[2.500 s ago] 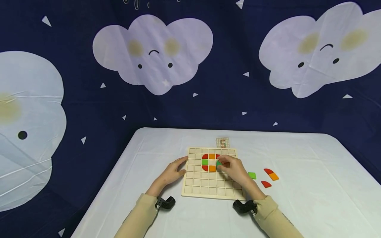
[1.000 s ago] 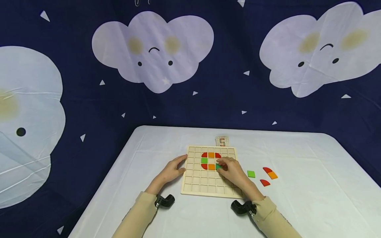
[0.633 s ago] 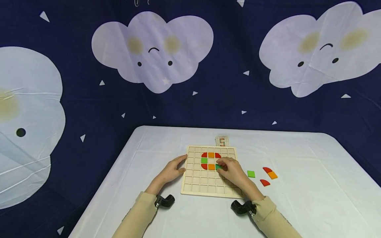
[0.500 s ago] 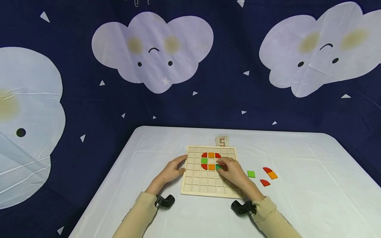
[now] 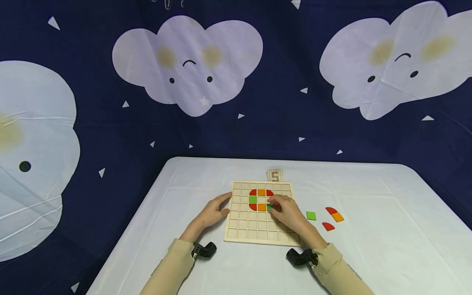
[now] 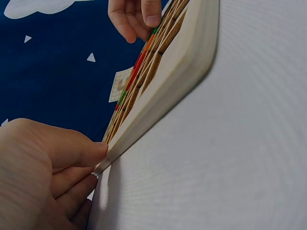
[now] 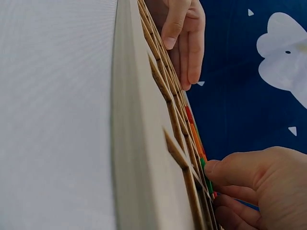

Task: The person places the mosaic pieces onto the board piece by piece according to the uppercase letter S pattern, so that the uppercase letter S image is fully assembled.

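Note:
A wooden grid board (image 5: pixel 247 225) lies on the table. My left hand (image 5: pixel 211 212) rests against its left edge, with thumb and fingers spread along the rim. My right hand (image 5: pixel 289 211) pinches a dark green tile (image 7: pixel 206 178) between thumb and fingers, at the cell right of the lower orange square (image 5: pixel 262 207); the fingers partly hide the tile. Around it on the board sit red quarter-round tiles (image 5: pixel 253 192), another orange square (image 5: pixel 261 192) and a light green square (image 5: pixel 253 199).
Right of the board lie a light green square (image 5: pixel 311 216), an orange square (image 5: pixel 337 217) and two red quarter-rounds, one being the nearer red piece (image 5: pixel 328 226). Behind the board's far edge is a small card (image 5: pixel 275 175) with a printed grid pattern.
Since the oldest frame, my right hand has brought the dark green tile slightly nearer, down to the cell beside the lower orange square. My left hand keeps its place; the last half second looks nearly still.

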A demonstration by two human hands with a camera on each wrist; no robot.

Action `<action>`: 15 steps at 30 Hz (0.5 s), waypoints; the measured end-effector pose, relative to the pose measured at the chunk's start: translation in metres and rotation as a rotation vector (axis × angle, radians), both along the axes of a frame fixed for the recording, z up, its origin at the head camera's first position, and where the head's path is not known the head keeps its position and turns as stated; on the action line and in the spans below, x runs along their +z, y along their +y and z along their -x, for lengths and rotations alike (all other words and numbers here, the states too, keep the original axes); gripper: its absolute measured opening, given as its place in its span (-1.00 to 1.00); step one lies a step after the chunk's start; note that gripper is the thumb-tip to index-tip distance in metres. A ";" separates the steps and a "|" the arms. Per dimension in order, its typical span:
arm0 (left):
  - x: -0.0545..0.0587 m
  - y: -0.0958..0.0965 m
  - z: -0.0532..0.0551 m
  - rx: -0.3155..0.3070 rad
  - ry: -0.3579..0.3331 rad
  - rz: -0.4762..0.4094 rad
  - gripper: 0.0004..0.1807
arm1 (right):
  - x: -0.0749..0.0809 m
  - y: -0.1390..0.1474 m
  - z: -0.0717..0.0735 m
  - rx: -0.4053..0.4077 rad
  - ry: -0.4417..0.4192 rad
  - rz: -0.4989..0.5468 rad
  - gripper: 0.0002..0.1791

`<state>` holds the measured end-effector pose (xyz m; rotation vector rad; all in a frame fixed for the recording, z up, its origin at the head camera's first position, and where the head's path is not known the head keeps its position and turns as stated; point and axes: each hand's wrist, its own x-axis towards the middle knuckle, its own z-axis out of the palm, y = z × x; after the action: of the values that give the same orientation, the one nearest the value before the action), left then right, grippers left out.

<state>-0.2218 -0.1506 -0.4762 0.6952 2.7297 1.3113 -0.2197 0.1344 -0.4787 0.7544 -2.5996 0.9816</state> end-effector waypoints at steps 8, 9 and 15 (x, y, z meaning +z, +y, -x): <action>0.000 0.000 0.000 -0.009 -0.007 -0.009 -0.37 | 0.009 0.000 -0.003 -0.011 -0.133 0.174 -0.74; 0.000 0.000 0.000 -0.010 -0.007 -0.010 -0.37 | 0.013 0.001 -0.004 -0.014 -0.166 0.223 -0.72; 0.000 0.000 -0.001 -0.009 0.001 -0.007 -0.37 | 0.042 0.009 -0.009 -0.013 -0.295 0.436 -0.62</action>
<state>-0.2211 -0.1510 -0.4762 0.7076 2.7208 1.3197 -0.2111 0.1433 -0.4367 0.5093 -2.4674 1.6897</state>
